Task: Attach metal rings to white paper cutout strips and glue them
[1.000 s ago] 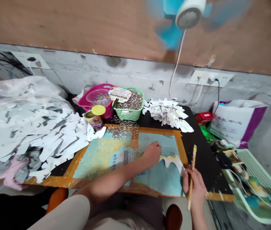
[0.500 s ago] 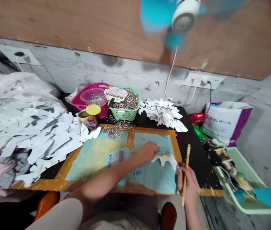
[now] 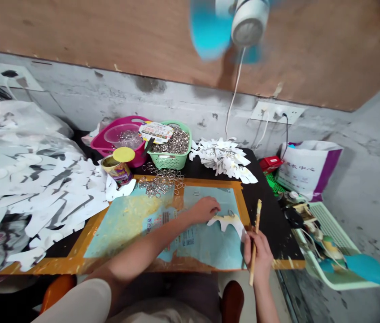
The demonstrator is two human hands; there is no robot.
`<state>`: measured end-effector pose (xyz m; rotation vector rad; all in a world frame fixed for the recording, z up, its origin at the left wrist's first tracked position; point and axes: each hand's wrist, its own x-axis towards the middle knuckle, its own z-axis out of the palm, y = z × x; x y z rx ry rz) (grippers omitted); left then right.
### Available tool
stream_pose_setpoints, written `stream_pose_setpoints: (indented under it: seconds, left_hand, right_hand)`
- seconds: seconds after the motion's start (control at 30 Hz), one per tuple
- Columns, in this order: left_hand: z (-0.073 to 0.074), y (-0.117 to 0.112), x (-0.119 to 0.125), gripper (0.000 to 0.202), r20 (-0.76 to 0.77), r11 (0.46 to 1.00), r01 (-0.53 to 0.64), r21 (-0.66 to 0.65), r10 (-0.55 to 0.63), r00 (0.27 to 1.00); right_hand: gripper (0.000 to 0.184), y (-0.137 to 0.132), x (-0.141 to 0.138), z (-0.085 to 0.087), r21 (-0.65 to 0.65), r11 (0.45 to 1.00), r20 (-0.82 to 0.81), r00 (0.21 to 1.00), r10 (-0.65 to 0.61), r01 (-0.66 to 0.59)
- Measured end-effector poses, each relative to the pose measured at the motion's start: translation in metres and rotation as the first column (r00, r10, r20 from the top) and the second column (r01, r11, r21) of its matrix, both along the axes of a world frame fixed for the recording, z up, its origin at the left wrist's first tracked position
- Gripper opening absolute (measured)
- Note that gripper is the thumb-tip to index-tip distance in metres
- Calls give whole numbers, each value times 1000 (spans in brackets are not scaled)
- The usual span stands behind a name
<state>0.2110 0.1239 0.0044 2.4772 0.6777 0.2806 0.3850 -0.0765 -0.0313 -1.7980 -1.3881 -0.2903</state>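
My left hand point(image 3: 206, 209) rests knuckles-up on the blue mat point(image 3: 163, 226), its curled fingers pressing the left end of a white paper cut-out point(image 3: 227, 222) with a small metal ring on it. My right hand point(image 3: 259, 257) is closed around a wooden-handled brush point(image 3: 255, 242) that points up and away, and its fingers also touch the cut-out's right edge. Loose metal rings point(image 3: 161, 184) lie in a pile at the mat's far edge.
A green basket point(image 3: 171, 150) of rings, a pink tub point(image 3: 122, 141) and a yellow-lidded can point(image 3: 117, 165) stand at the back. White cut-outs are heaped on the left point(image 3: 38, 179) and behind point(image 3: 223, 157). A bag point(image 3: 307, 168) and cluttered tray point(image 3: 331, 242) sit right; a fan point(image 3: 240, 22) spins overhead.
The view has drifted, so everything sits a little further left. Both hands stay on the cut-out; the right hand with the brush has shifted slightly closer to it.
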Motion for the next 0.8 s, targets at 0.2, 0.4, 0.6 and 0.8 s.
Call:
stream_pose_setpoints:
  seconds: [0.2, 0.4, 0.6, 0.8]
  left_hand:
    - [-10, 13, -1, 21, -1, 999, -24, -39, 24, 1000]
    - [-15, 9, -2, 15, 22, 998, -57, -12, 58, 998]
    - [-13, 8, -3, 26, 59, 997, 75, 33, -77, 995]
    - [-10, 13, -2, 12, 46, 992, 93, 80, -97, 994]
  right_hand:
    - [19, 1, 1, -2, -16, 1000, -19, 1000, 13, -14]
    - [20, -1, -4, 9, -47, 999, -5, 1000, 17, -18]
    - [19, 11, -38, 18, 7, 993, -75, 990, 118, -118]
    - [24, 27, -62, 9, 41, 989, -204, 967, 151, -145]
